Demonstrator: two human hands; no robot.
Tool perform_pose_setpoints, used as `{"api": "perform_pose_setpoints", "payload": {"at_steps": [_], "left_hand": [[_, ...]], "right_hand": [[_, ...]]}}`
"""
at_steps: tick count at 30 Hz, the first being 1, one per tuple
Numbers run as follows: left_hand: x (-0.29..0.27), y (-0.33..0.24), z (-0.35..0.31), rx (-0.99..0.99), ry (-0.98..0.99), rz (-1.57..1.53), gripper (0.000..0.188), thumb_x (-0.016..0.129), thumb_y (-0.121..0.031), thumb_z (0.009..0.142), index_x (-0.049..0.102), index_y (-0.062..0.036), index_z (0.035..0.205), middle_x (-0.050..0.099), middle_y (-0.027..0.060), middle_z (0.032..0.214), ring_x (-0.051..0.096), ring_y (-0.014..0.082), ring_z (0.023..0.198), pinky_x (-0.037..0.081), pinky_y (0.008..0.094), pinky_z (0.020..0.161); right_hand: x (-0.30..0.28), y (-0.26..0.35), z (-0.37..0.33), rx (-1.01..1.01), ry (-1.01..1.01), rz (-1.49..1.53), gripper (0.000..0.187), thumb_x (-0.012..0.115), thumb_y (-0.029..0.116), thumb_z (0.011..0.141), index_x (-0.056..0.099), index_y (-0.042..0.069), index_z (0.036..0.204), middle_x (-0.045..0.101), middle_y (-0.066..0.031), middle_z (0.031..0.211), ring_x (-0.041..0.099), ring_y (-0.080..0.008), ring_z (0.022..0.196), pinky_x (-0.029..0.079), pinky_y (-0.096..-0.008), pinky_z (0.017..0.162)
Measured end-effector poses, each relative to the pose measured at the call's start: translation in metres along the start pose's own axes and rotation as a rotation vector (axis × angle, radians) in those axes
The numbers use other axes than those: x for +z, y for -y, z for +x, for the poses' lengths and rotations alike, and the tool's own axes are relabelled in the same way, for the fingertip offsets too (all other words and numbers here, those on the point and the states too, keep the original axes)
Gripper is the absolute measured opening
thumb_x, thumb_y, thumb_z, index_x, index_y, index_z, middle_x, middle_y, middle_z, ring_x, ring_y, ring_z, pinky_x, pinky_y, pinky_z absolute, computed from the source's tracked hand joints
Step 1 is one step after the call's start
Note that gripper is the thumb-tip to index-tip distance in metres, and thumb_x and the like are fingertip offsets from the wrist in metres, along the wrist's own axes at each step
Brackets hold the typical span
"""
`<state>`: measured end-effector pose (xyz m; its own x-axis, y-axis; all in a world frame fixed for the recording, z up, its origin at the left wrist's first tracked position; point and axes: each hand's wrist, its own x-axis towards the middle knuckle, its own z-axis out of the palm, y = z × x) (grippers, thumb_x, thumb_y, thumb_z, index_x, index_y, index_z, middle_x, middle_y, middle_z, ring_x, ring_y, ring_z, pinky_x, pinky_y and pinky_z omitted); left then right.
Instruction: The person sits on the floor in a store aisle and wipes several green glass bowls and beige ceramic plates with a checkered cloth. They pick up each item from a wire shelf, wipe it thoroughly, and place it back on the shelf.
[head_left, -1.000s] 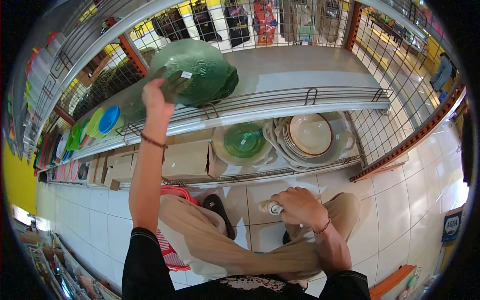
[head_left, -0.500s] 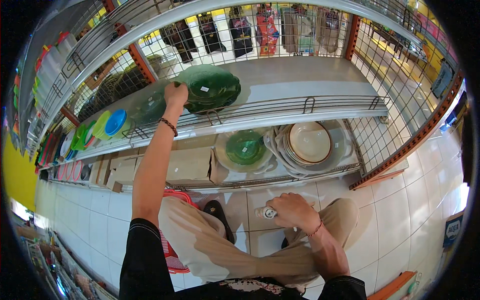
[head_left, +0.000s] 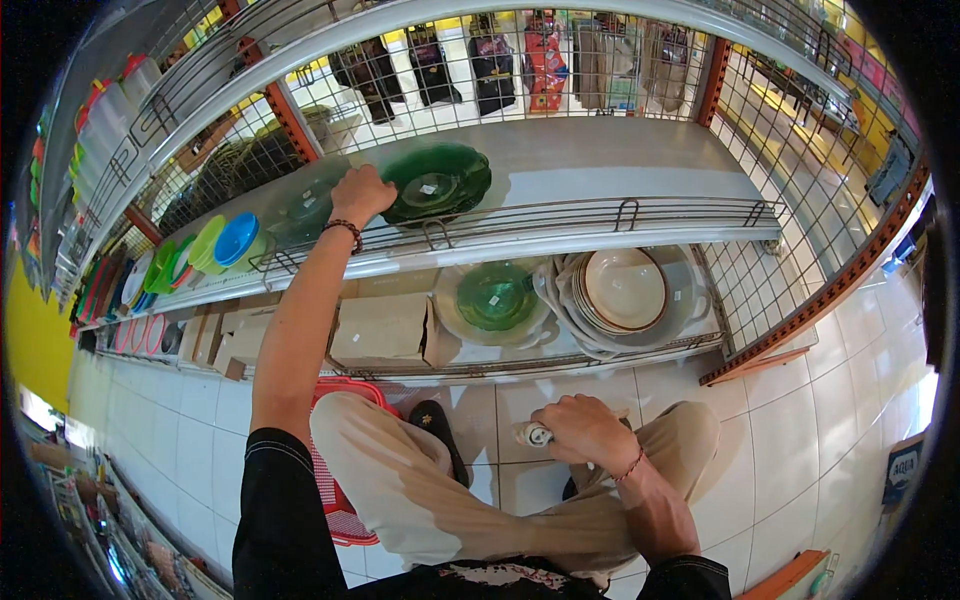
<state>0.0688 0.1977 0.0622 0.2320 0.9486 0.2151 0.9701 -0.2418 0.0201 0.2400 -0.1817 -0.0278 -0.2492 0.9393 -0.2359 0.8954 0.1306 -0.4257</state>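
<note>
Green dish (head_left: pixel 437 185) is just right of the left hand (head_left: pixel 362 195), on the upper shelf (head_left: pixel 620 150). It is dark and shiny like glass, with a wavy rim, a ring pattern in the middle and a small white label. The left hand is bent with its knuckles up, close against the left rim; its fingertips are hidden, so I cannot tell if they grip. The right hand (head_left: pixel 582 430) is well apart from the left one, lower and to the right, closed around a whitish roll (head_left: pixel 537 434) with a round end.

To the left of the left hand is a clear dish (head_left: pixel 300 206), and farther left a blue bowl (head_left: pixel 237 239). A wire rail (head_left: pixel 560 222) runs along the shelf front, between the dish and the person. Below the left hand is a cardboard box (head_left: pixel 380 330). Above the right hand, on the lower shelf, are a lighter green plate (head_left: pixel 497 296) and a pile of cream bowls (head_left: pixel 625 288).
</note>
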Motion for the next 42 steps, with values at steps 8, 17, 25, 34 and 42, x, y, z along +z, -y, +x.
{"api": "perform_pose_setpoints", "payload": {"at_steps": [8, 17, 25, 34, 42], "left_hand": [[-0.017, -0.071, -0.028, 0.335, -0.235, -0.136, 0.047, 0.059, -0.04, 0.083, 0.059, -0.0036, 0.112, 0.06, 0.0199, 0.106, 0.057, 0.0367, 0.103, 0.047, 0.0462, 0.088], [0.024, -0.129, -0.001, 0.595, -0.042, -0.095, 0.055, 0.062, -0.04, 0.078, 0.053, -0.0171, 0.127, 0.037, 0.0158, 0.141, 0.031, 0.0309, 0.133, 0.02, 0.052, 0.11], [0.019, -0.125, 0.004, 0.612, 0.123, 0.019, 0.049, 0.06, -0.032, 0.077, 0.056, -0.019, 0.124, 0.041, 0.0128, 0.139, 0.033, 0.0271, 0.133, 0.018, 0.0474, 0.113], [0.018, -0.115, 0.0, 0.669, 0.086, -0.036, 0.043, 0.06, -0.029, 0.076, 0.061, -0.0173, 0.118, 0.043, 0.014, 0.137, 0.035, 0.0273, 0.131, 0.018, 0.0431, 0.114], [0.023, -0.1, 0.004, 0.682, 0.063, -0.089, 0.041, 0.06, -0.027, 0.079, 0.06, -0.0154, 0.119, 0.041, 0.0144, 0.139, 0.033, 0.0272, 0.132, 0.016, 0.0434, 0.114]], "right_hand": [[0.006, -0.002, 0.001, -0.004, 0.006, -0.023, 0.04, 0.058, 0.006, 0.061, 0.068, 0.011, 0.1, 0.066, -0.0155, 0.081, 0.063, -0.0342, 0.081, 0.05, -0.0429, 0.072], [0.009, -0.004, 0.008, 0.056, 0.101, -0.007, 0.039, 0.056, 0.008, 0.065, 0.067, 0.011, 0.103, 0.065, -0.0161, 0.087, 0.06, -0.0339, 0.087, 0.048, -0.0437, 0.078], [0.012, -0.003, 0.007, -0.01, 0.0, 0.0, 0.018, 0.057, 0.009, 0.067, 0.065, 0.004, 0.084, 0.064, -0.0168, 0.08, 0.063, -0.0338, 0.082, 0.051, -0.0436, 0.074], [0.016, -0.006, 0.004, -0.048, -0.067, -0.013, 0.015, 0.057, 0.009, 0.069, 0.064, 0.004, 0.082, 0.064, -0.0154, 0.077, 0.063, -0.0326, 0.079, 0.05, -0.0423, 0.071], [0.025, -0.009, 0.006, -0.065, -0.105, 0.007, 0.01, 0.059, 0.01, 0.068, 0.063, 0.005, 0.076, 0.064, -0.0154, 0.075, 0.064, -0.0329, 0.077, 0.051, -0.0429, 0.069]]}}
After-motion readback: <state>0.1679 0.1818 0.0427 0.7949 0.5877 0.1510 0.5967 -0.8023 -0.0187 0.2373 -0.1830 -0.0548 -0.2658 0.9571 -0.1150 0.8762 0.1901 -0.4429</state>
